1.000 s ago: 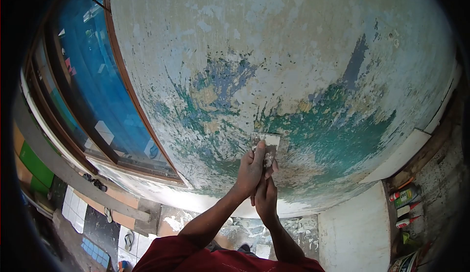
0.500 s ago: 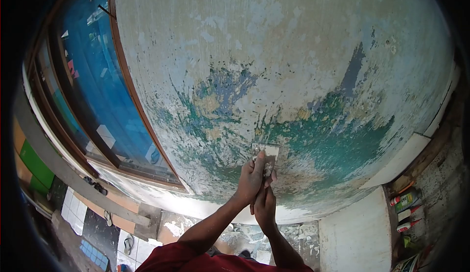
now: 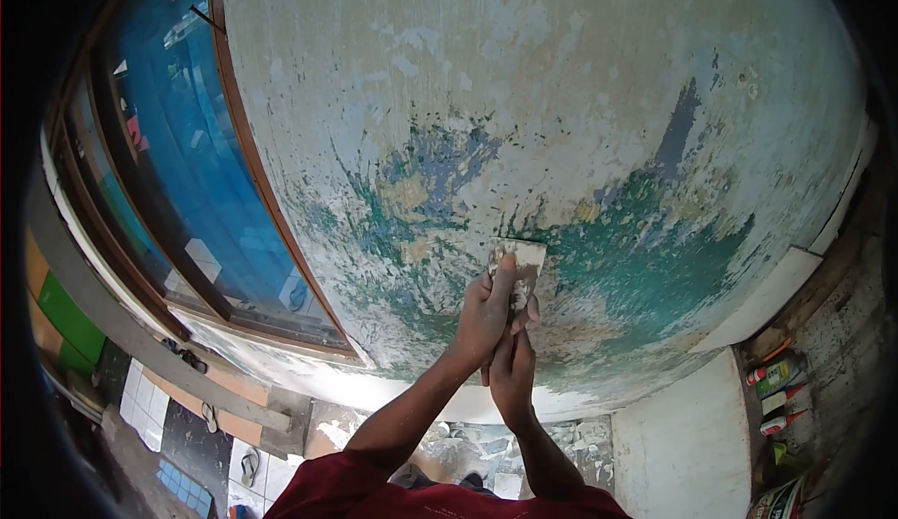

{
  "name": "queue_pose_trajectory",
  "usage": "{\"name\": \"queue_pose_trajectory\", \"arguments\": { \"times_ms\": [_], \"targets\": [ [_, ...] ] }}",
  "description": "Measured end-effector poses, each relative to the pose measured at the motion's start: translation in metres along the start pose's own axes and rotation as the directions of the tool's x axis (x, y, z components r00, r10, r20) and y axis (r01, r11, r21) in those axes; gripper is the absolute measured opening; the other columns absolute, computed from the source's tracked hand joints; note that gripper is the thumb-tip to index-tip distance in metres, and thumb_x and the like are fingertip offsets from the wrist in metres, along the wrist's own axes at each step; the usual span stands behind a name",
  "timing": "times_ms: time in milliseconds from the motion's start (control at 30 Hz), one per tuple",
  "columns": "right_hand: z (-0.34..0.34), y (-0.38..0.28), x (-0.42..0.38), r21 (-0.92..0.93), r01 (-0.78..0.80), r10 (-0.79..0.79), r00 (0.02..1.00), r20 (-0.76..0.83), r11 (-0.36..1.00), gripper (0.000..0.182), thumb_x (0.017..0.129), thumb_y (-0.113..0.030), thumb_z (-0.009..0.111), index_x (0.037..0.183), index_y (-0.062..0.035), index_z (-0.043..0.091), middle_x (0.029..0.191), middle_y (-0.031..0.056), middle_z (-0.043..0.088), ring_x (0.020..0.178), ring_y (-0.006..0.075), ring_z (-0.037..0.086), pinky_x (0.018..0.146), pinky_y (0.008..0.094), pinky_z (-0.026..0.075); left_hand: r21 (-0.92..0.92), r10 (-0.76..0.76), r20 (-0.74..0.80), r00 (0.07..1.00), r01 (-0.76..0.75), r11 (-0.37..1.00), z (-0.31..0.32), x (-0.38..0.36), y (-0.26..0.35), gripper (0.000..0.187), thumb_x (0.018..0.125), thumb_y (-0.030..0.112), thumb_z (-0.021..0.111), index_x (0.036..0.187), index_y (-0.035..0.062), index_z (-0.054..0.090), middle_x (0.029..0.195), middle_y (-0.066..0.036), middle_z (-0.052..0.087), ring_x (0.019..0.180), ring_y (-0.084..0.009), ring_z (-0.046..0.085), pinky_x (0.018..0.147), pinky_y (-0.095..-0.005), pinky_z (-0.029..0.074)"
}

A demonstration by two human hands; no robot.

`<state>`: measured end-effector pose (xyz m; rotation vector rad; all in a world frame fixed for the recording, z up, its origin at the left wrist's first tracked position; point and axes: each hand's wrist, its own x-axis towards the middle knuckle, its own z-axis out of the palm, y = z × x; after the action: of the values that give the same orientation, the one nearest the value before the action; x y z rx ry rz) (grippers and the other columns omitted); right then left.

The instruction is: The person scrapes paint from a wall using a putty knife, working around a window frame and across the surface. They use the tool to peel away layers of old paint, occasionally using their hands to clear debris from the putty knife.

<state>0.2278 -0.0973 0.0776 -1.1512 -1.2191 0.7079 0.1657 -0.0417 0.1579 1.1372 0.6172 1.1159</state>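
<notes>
A scraper (image 3: 522, 255) with a flat, paint-smeared blade lies against the wall (image 3: 580, 70), whose beige coat is worn down to green, blue and white patches. Wrapped round the scraper's lower part is my left hand (image 3: 485, 315), its thumb stretched up along the blade. Just below and to the right, my right hand (image 3: 512, 365) is closed round the lower end; the handle itself is mostly hidden by the fingers.
A brown-framed window (image 3: 245, 145) with blue behind the glass is on the left. Sandals (image 3: 250, 466) lie on the tiles at lower left. Bottles (image 3: 774, 379) stand at the right. A white panel (image 3: 683, 435) is at lower right.
Both hands and the scraper have moved up the wall and slightly right. The view has shifted a little.
</notes>
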Motion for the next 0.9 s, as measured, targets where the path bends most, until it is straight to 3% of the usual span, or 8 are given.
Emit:
{"name": "queue_pose_trajectory", "arguments": {
  "times_ms": [100, 133, 267, 500, 567, 733, 833, 900],
  "targets": [
    [0.004, -0.001, -0.017, 0.058, -0.115, 0.117, 0.992, -0.043, 0.992, 0.024, 0.099, -0.017, 0.033, 0.107, 0.0001, 0.047, 0.052, 0.0033, 0.048, 0.041, 0.0092, 0.048, 0.037, 0.0264, 0.035, 0.022, -0.051, -0.024, 0.998, 0.052, 0.998, -0.004, -0.008, -0.023, 0.046, 0.097, 0.042, 0.037, 0.080, 0.0047, 0.057, 0.058, -0.004, 0.056, 0.042, -0.0065, 0.042, 0.040, -0.0201, 0.033],
    [0.009, 0.006, -0.020, 0.012, 0.008, -0.007, 0.993, -0.116, 1.000, 0.022, 0.099, -0.016, 0.032, 0.103, 0.0000, 0.046, 0.053, 0.0027, 0.047, 0.040, 0.0081, 0.045, 0.036, 0.0254, 0.034, 0.033, -0.074, -0.034, 0.997, 0.075, 0.997, -0.005, -0.009, -0.028, 0.046, 0.097, 0.042, 0.036, 0.081, 0.0044, 0.057, 0.059, -0.004, 0.056, 0.043, -0.0063, 0.042, 0.041, -0.0199, 0.033],
    [0.008, -0.003, -0.001, 0.152, -0.026, 0.032, 0.999, -0.036, 0.988, 0.022, 0.099, -0.017, 0.032, 0.104, -0.0002, 0.045, 0.053, 0.0028, 0.047, 0.039, 0.0075, 0.043, 0.036, 0.0249, 0.034, 0.024, 0.049, 0.046, 0.998, -0.050, 0.998, 0.001, 0.002, 0.001, 0.048, 0.097, 0.044, 0.038, 0.077, 0.0036, 0.056, 0.059, -0.002, 0.055, 0.045, -0.0043, 0.043, 0.041, -0.0203, 0.032],
    [0.011, 0.004, -0.023, 0.086, -0.178, 0.183, 0.981, -0.057, 0.980, 0.024, 0.100, -0.021, 0.032, 0.094, -0.0029, 0.046, 0.053, 0.0009, 0.040, 0.038, 0.0080, 0.040, 0.034, 0.0231, 0.030, 0.050, -0.029, -0.026, 0.999, 0.030, 0.998, -0.007, -0.011, -0.025, 0.049, 0.096, 0.044, 0.038, 0.083, 0.0021, 0.058, 0.058, -0.002, 0.055, 0.045, -0.0049, 0.044, 0.041, -0.0193, 0.033],
    [0.009, -0.008, -0.008, 0.137, -0.047, 0.050, 0.999, -0.016, 0.989, 0.027, 0.100, -0.022, 0.031, 0.093, -0.0011, 0.046, 0.052, 0.0013, 0.041, 0.037, 0.0074, 0.040, 0.034, 0.0232, 0.030, 0.072, 0.023, 0.000, 1.000, -0.023, 0.997, -0.006, -0.004, -0.001, 0.049, 0.096, 0.045, 0.039, 0.080, 0.0027, 0.058, 0.057, -0.003, 0.055, 0.042, -0.0050, 0.043, 0.039, -0.0198, 0.032],
    [0.012, -0.015, -0.012, 0.158, -0.075, 0.075, 0.997, 0.006, 0.985, 0.024, 0.099, -0.019, 0.032, 0.099, 0.0009, 0.045, 0.053, 0.0016, 0.045, 0.037, 0.0064, 0.041, 0.033, 0.0236, 0.032, 0.089, -0.005, 0.006, 1.000, 0.004, 0.996, -0.009, -0.007, 0.000, 0.047, 0.096, 0.044, 0.038, 0.079, 0.0043, 0.056, 0.058, -0.004, 0.057, 0.043, -0.0051, 0.043, 0.039, -0.0186, 0.032],
    [0.015, -0.012, -0.020, 0.250, -0.191, 0.201, 0.980, -0.013, 0.949, 0.022, 0.099, -0.018, 0.032, 0.098, -0.0008, 0.046, 0.055, 0.0015, 0.045, 0.037, 0.0059, 0.041, 0.033, 0.0230, 0.032, 0.102, -0.005, -0.008, 1.000, 0.006, 0.995, -0.012, -0.010, -0.011, 0.046, 0.096, 0.044, 0.038, 0.078, 0.0056, 0.056, 0.057, -0.004, 0.056, 0.043, -0.0051, 0.043, 0.039, -0.0193, 0.032],
    [0.011, -0.022, -0.007, 0.198, -0.115, 0.118, 0.993, -0.003, 0.973, 0.025, 0.100, -0.022, 0.032, 0.094, -0.0018, 0.046, 0.053, 0.0018, 0.044, 0.036, 0.0074, 0.040, 0.032, 0.0230, 0.031, 0.068, 0.003, 0.020, 1.000, -0.004, 0.998, -0.006, -0.005, 0.004, 0.046, 0.097, 0.044, 0.037, 0.077, 0.0061, 0.056, 0.057, -0.003, 0.056, 0.043, -0.0048, 0.043, 0.039, -0.0194, 0.032]
  ]
}}
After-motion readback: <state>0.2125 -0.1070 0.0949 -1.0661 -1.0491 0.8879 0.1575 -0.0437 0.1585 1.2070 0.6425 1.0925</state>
